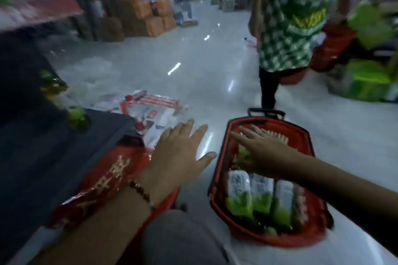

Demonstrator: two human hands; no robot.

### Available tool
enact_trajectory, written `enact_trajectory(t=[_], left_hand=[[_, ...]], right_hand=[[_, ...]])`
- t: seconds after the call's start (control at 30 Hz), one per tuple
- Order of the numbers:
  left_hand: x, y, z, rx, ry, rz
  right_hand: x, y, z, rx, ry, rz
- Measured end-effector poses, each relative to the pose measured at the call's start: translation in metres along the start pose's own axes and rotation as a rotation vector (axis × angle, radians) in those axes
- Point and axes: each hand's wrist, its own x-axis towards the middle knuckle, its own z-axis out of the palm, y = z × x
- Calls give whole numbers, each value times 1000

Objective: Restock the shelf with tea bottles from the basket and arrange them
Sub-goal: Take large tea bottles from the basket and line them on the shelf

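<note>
A red plastic basket [217, 180] stands on the floor at lower right. Inside it lie several tea bottles [260, 194] with white and green labels, side by side. My right hand [261, 150] reaches over the basket with straight, spread fingers, just above the bottles at its far end, holding nothing. My left hand [178, 153], with a bead bracelet on the wrist, hovers flat and spread over the floor to the left of the basket, empty. At the left, a dark low shelf [43, 135] carries two green-capped bottles [77, 116]. The view is blurred.
A person in a green patterned apron [295, 17] stands ahead on the right beside another red basket [331, 49]. Torn plastic packaging [155, 112] lies on the floor ahead of my left hand. Stacked drink cartons [150, 11] line the far left. Green packs [366, 79] sit at right.
</note>
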Motion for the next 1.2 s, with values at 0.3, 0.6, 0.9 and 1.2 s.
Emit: enact_trajectory(t=[0.3,0.6,0.9,1.2], left_hand=[[-1,104,155,-10,-307,156],[-5,89,188,-48,-303,117],[-4,72,193,-134,-277,83],[-12,63,183,-433,-311,-142]], right_hand=[[-62,48,181,689,-325,446],[10,2,231,1361,-106,803],[19,11,223,1621,-178,899],[6,30,202,1735,-262,865]])
